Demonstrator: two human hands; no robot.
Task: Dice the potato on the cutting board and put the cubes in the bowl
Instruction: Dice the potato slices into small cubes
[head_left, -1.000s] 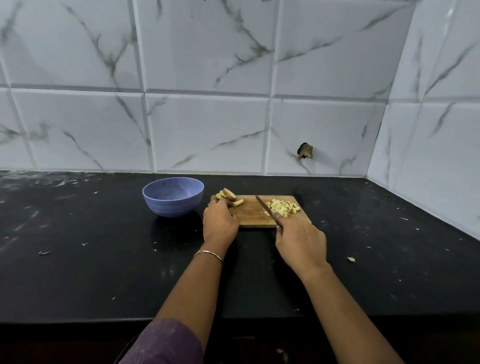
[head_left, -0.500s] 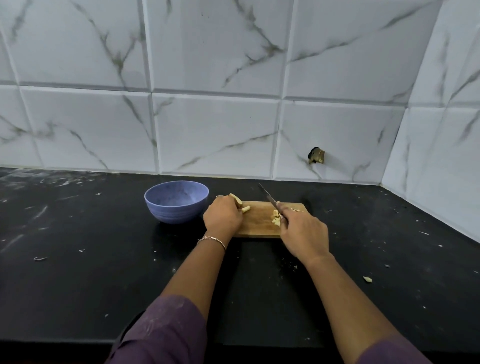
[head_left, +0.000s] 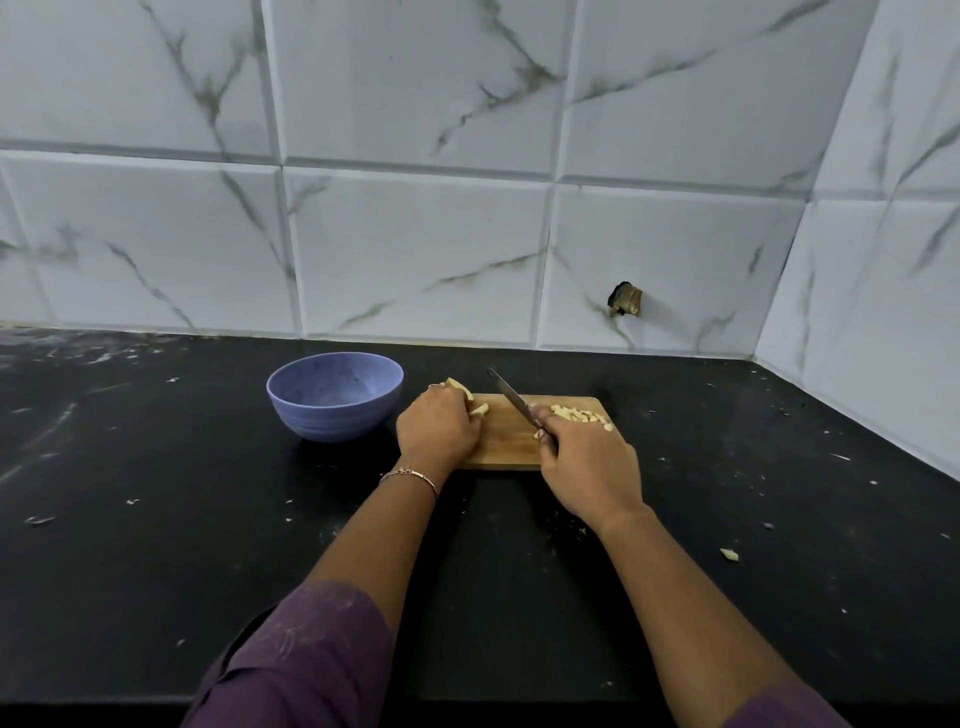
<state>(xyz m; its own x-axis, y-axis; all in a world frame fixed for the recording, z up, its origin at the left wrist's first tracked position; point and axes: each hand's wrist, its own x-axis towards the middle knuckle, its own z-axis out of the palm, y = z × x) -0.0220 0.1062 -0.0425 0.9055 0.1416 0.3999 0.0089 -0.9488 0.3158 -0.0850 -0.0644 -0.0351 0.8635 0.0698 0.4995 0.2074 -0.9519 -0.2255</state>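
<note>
A small wooden cutting board (head_left: 506, 441) lies on the black counter. My left hand (head_left: 439, 428) holds pale potato strips (head_left: 470, 400) at the board's left end, fingers curled over them. My right hand (head_left: 587, 467) grips a knife (head_left: 511, 397); its blade angles up and to the left over the board's middle. A heap of diced potato cubes (head_left: 579, 414) sits on the board's right end, partly hidden by my right hand. A blue bowl (head_left: 335, 400) stands just left of the board and looks empty.
The black counter (head_left: 156, 519) is speckled with small scraps, and one potato piece (head_left: 729, 554) lies to the right of my right arm. White marble-look tiled walls close the back and right sides, with a dark hole (head_left: 626, 300) in the back wall.
The knife tip has lifted off the board and now points up-left between the strips and the cubes. My left hand stays on the strips. The camera has tilted a little.
</note>
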